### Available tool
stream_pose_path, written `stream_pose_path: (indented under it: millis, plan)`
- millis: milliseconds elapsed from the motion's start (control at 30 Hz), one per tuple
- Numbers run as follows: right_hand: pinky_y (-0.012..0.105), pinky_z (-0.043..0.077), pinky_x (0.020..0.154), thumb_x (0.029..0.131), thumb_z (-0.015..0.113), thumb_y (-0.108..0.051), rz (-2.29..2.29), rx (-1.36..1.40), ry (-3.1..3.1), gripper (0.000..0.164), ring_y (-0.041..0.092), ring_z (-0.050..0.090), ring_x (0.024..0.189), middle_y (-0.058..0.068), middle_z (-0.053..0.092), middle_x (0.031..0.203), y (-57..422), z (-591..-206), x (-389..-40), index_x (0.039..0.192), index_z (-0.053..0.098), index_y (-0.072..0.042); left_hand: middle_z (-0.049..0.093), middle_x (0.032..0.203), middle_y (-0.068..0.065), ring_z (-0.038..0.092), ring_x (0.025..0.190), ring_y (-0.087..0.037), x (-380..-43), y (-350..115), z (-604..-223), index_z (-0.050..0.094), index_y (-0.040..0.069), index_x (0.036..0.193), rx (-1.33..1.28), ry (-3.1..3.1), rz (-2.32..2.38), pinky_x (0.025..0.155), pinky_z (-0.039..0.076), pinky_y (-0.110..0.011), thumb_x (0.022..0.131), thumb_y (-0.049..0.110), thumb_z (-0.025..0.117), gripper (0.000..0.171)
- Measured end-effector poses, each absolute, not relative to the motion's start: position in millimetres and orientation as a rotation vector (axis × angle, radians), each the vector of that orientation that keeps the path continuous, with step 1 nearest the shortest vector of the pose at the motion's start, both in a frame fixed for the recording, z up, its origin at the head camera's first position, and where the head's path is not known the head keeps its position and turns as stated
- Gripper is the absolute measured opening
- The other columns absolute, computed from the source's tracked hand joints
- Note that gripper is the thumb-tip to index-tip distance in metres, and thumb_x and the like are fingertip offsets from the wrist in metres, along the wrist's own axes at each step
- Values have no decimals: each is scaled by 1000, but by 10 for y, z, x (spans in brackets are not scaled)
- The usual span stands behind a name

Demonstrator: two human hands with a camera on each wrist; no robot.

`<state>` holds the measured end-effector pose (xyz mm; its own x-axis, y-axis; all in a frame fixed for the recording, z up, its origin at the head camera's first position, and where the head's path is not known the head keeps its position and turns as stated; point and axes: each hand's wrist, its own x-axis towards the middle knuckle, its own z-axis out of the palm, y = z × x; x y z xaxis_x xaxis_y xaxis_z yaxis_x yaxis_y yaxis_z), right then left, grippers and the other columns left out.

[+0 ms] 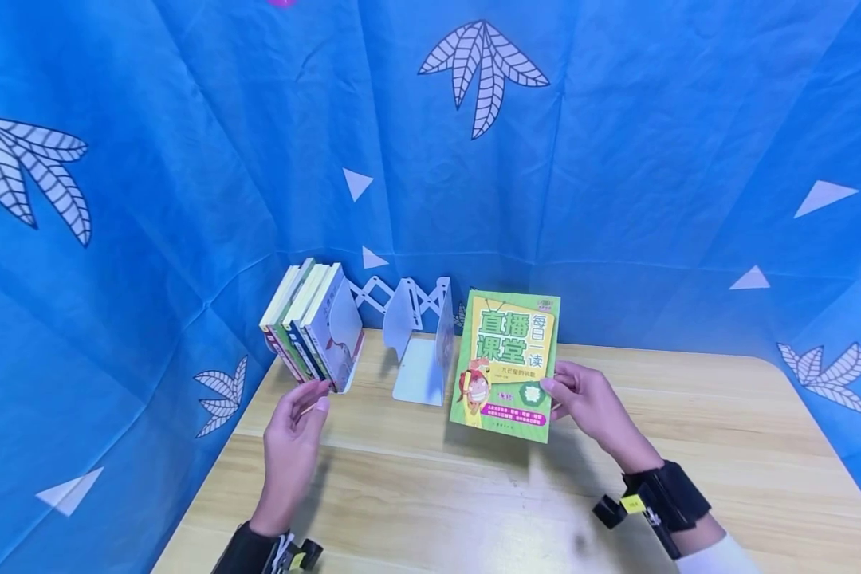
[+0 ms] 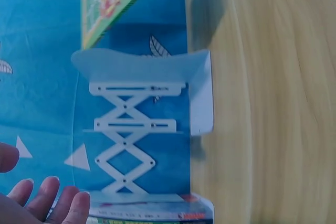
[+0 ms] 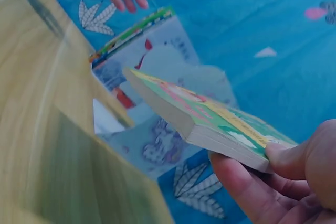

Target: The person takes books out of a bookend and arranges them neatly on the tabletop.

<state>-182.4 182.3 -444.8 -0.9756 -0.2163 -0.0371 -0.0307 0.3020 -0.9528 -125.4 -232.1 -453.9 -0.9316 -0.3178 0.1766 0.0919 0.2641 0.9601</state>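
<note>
A green and yellow paperback book [image 1: 505, 343] hangs tilted above the table, its cover toward the head camera. My right hand [image 1: 599, 410] grips it by its lower right side; in the right wrist view the thumb [image 3: 289, 158] presses the cover and the fingers lie underneath. At left, several books [image 1: 319, 331] lean side by side in a white expandable book rack [image 1: 418, 387]. Close in front of these books is my left hand [image 1: 294, 438], fingers loosely bent and holding nothing. Whether its fingertips touch the nearest spine, I cannot tell.
The rack's lattice [image 2: 125, 135] links its upright plates, with a gap between the standing books and the right-hand plates. It stands at the back left of a light wooden table [image 1: 416, 502]. A blue patterned cloth [image 1: 617, 175] hangs behind and at the left.
</note>
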Motion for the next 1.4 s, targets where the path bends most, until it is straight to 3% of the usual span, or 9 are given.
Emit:
stream_pose_path:
  millis: [333, 633, 933, 1000, 1100, 1200, 1400]
  plan:
    - [35, 67, 74, 107, 52, -6, -1790, -138, 2268, 36, 26, 78, 86, 28, 73, 118, 1762, -4789, -2178, 139, 55, 10, 64, 142, -6, 57, 124, -1, -1258, -2492, -4649, 52, 11, 146, 291, -2229, -1650, 101, 47, -3, 107, 29, 59, 44]
    - [32, 67, 69, 107, 51, -7, -1747, -77, 2248, 30, 21, 76, 75, 26, 76, 107, 1649, -5070, -2378, 128, 61, 13, 62, 144, -6, 55, 127, -4, -1310, -2636, -4710, 51, 12, 147, 363, -2236, -1612, 100, 45, -1, 107, 32, 58, 46]
    - [32, 66, 68, 106, 55, -8, -1689, 12, 2275, 27, 19, 74, 73, 22, 78, 102, 1561, -5160, -2470, 122, 66, 10, 58, 148, -9, 55, 135, -18, -1399, -2751, -4724, 47, 12, 152, 402, -2253, -1547, 100, 46, -2, 107, 36, 58, 52]
    - [32, 67, 67, 105, 57, -9, -1655, 54, 2305, 25, 19, 74, 73, 22, 78, 100, 1544, -5154, -2485, 119, 68, 9, 56, 151, -9, 53, 138, -22, -1438, -2777, -4707, 43, 12, 155, 401, -2271, -1530, 106, 48, -8, 107, 38, 57, 57]
    - [32, 67, 67, 104, 60, -11, -1592, 90, 2344, 22, 18, 73, 72, 20, 78, 98, 1519, -5158, -2499, 114, 70, 7, 53, 155, -10, 50, 142, -26, -1501, -2833, -4681, 38, 13, 158, 409, -2290, -1491, 117, 49, -29, 107, 39, 56, 60]
    - [32, 66, 65, 103, 63, -12, -1537, 110, 2383, 20, 17, 72, 68, 17, 78, 95, 1499, -5169, -2499, 109, 72, 6, 51, 157, -10, 49, 144, -28, -1563, -2893, -4662, 36, 14, 160, 423, -2284, -1474, 120, 45, -48, 107, 38, 56, 61]
    - [31, 65, 60, 101, 68, -15, -1435, 152, 2463, 19, 17, 70, 60, 13, 76, 82, 1498, -5217, -2478, 97, 76, 2, 49, 159, -12, 48, 145, -33, -1689, -2989, -4643, 32, 12, 162, 425, -2286, -1459, 121, 43, -55, 108, 37, 54, 63]
